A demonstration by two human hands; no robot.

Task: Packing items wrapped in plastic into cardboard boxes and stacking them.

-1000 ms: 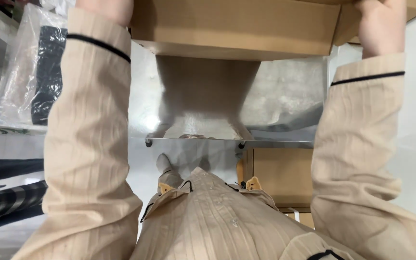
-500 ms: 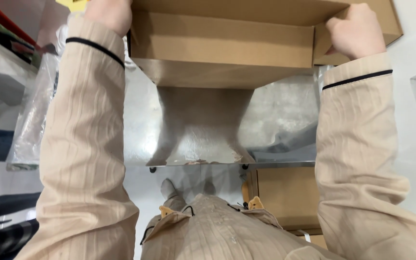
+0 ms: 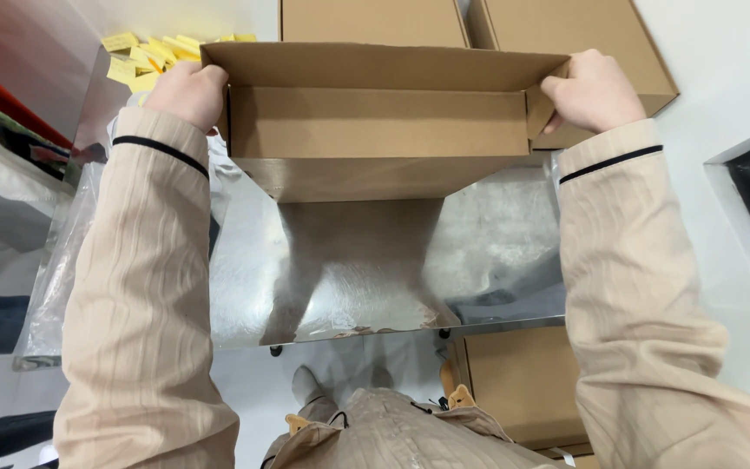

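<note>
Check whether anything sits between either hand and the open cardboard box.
Nothing visible does. The left hand grips the left end of the open cardboard box and the right hand grips its right end, both directly on the cardboard, above the shiny metal table.

A single head-worn camera looks steeply down, close over the metal bench [image 3: 496, 252], with the shelf wall toward 12 o'clock.

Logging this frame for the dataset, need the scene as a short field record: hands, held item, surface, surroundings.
left hand: left hand grips the left end of the open brown cardboard box
right hand: right hand grips the box's right end
box interior: appears empty
surface: shiny metal table below the box
behind: two closed brown cardboard boxes; yellow sticky notes at upper left
left side: clear plastic bag
</note>
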